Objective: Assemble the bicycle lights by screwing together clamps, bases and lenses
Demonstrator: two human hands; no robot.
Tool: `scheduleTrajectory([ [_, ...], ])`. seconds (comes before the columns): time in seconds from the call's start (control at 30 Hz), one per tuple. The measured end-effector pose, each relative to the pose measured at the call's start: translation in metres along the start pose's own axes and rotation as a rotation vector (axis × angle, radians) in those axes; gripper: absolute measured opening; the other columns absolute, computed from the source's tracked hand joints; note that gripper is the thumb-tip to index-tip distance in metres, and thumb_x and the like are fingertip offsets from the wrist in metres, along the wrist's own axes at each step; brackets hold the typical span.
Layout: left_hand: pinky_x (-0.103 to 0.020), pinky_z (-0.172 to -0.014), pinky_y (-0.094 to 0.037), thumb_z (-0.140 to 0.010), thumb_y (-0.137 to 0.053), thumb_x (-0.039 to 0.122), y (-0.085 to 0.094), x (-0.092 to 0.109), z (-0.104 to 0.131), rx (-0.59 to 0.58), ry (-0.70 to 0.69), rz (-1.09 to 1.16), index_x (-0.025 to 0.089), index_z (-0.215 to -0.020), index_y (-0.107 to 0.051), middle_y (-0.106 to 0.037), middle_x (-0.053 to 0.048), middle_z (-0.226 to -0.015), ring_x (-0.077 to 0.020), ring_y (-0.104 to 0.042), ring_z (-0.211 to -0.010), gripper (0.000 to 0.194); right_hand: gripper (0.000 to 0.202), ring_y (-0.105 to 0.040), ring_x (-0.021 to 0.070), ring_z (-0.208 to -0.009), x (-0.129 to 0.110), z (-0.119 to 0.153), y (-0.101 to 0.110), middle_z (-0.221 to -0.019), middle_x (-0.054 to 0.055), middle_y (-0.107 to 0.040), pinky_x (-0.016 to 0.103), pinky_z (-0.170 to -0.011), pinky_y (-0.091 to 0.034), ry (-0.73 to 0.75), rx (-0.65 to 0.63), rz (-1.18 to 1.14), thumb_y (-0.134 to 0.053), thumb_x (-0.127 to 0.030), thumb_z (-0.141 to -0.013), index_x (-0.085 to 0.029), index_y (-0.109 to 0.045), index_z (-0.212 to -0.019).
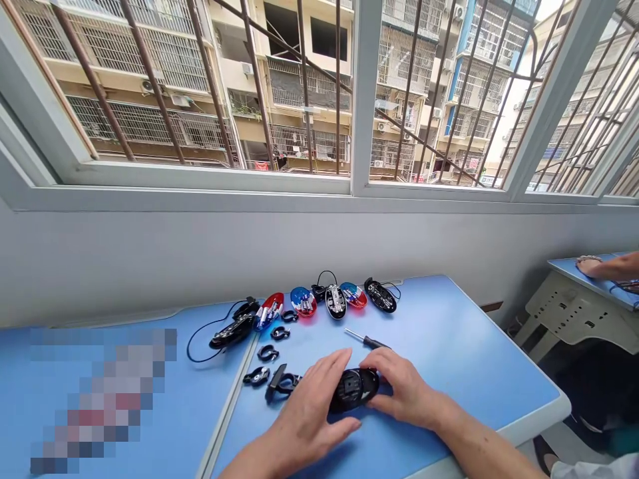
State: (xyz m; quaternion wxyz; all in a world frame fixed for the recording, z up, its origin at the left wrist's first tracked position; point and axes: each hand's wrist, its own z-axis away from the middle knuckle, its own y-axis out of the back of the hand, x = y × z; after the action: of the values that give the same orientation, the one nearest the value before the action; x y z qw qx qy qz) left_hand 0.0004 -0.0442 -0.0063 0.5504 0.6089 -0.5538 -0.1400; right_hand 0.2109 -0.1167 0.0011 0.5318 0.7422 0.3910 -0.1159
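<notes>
A black oval casing [352, 391] with a round inset lies at the front of the blue table. My right hand [407, 386] grips its right end between thumb and fingers. Over its left side, my left hand [314, 406] is open, with fingers stretched and thumb apart; whether it touches the casing I cannot tell. Left of that hand is a black clamp bracket [282, 384], partly hidden by it. Several small black ring clamps, among them one clamp [256, 376] nearest me, run back in a row. Behind my hands rests a screwdriver [367, 339] with a dark handle.
Along the table's back lie red-and-blue oval shells [303, 302], an open black-and-silver casing [335, 302] and a black one [380, 296]. A corded black casing [233, 331] sits left, near the table seam [224, 414]. Another person's hand [590, 266] rests on a table at right.
</notes>
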Motion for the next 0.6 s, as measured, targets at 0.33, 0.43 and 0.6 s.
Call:
scheduleTrajectory([
  [0.33, -0.040, -0.082, -0.049, -0.072, -0.062, 0.022, 0.026, 0.039, -0.021, -0.279, 0.143, -0.129, 0.018, -0.103, -0.054, -0.063, -0.009, -0.105, -0.0280, -0.058, -0.095, 0.032, 0.024, -0.063, 0.0187, -0.080, 0.023, -0.020, 0.025, -0.103, 0.008, -0.062, 0.031, -0.066, -0.050, -0.333, 0.060, 0.072, -0.050, -0.035, -0.086, -0.019, -0.058, -0.102],
  [0.43, -0.037, -0.076, -0.050, -0.073, -0.061, 0.027, 0.028, 0.044, -0.026, -0.321, 0.144, -0.187, 0.018, -0.094, -0.055, -0.063, -0.008, -0.099, -0.0273, -0.058, -0.090, 0.024, 0.021, -0.062, 0.0197, -0.079, 0.028, -0.033, 0.022, -0.097, 0.006, -0.063, 0.031, -0.066, -0.047, -0.322, -0.025, 0.387, -0.054, -0.036, -0.085, -0.022, -0.060, -0.099],
  [0.6, -0.039, -0.076, -0.050, -0.074, -0.063, 0.037, 0.021, 0.051, -0.024, -0.289, 0.173, -0.235, 0.018, -0.096, -0.054, -0.062, -0.010, -0.100, -0.0289, -0.058, -0.090, 0.030, 0.011, -0.061, 0.0250, -0.086, 0.033, -0.036, 0.008, -0.090, 0.007, -0.063, 0.032, -0.064, -0.046, -0.247, -0.082, 0.593, -0.052, -0.027, -0.084, -0.022, -0.062, -0.087],
])
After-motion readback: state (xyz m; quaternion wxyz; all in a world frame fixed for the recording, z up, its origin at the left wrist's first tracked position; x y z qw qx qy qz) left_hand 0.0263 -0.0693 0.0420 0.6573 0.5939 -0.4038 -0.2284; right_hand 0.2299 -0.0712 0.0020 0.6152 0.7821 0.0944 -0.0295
